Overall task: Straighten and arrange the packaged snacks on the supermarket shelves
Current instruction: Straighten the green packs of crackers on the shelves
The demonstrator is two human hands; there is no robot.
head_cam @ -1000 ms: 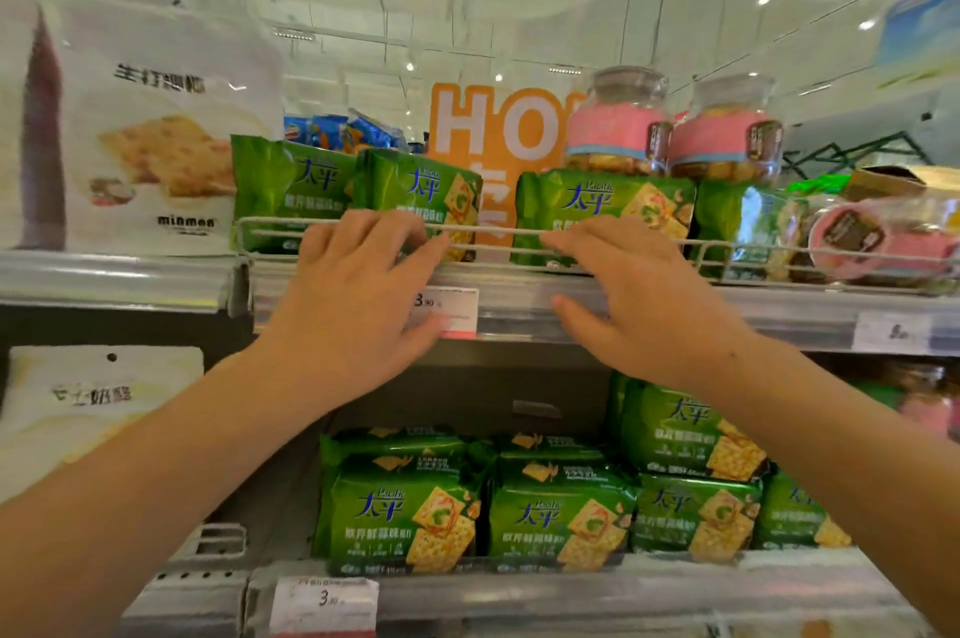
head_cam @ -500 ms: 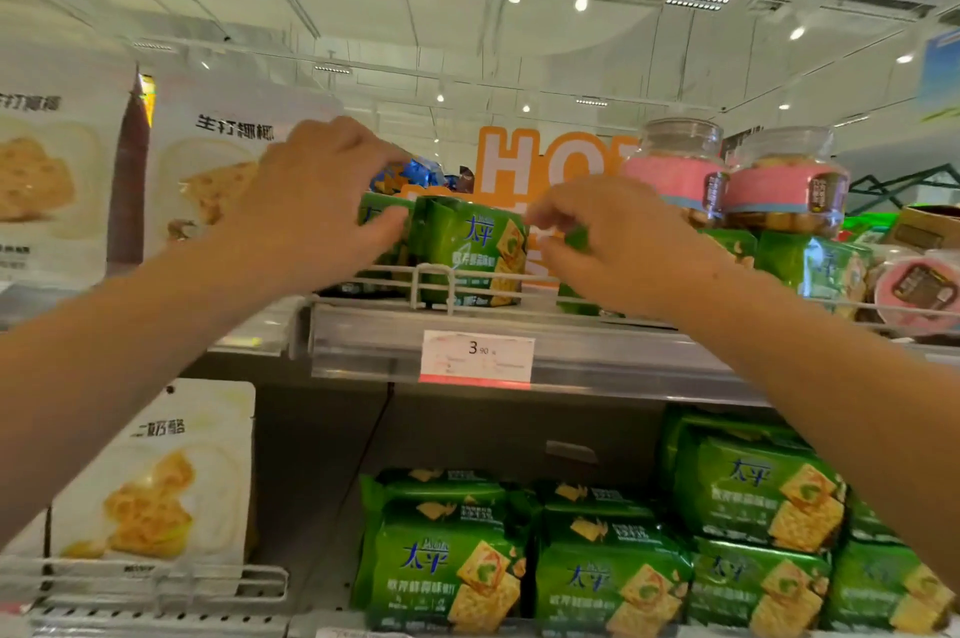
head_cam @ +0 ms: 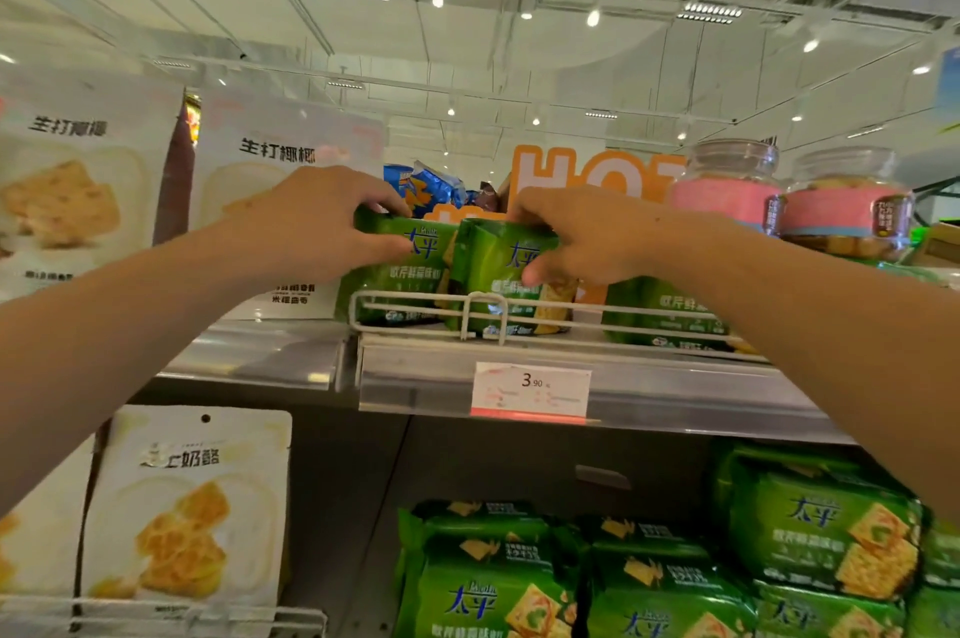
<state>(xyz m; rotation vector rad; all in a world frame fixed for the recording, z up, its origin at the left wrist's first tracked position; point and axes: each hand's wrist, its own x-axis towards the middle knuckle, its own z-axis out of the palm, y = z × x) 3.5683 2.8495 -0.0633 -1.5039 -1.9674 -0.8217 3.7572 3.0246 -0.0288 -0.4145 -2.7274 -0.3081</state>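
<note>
Hands up on the top shelf (head_cam: 519, 367): left hand (head_cam: 322, 222) grips one green cracker packet (head_cam: 400, 268), fingers curled over its top edge, thumb on the front. Right hand (head_cam: 587, 232) pinches the neighbouring green packet (head_cam: 498, 274), tilted, glossy, blue lettering and a cracker printed on it. Both sit behind the white wire rail (head_cam: 483, 310), above the 3.90 price tag (head_cam: 531, 390). A third green packet (head_cam: 670, 315) stands to the right. Two pink-banded jars (head_cam: 784, 201) stand behind it. Big white bags, two up top, at left.
</note>
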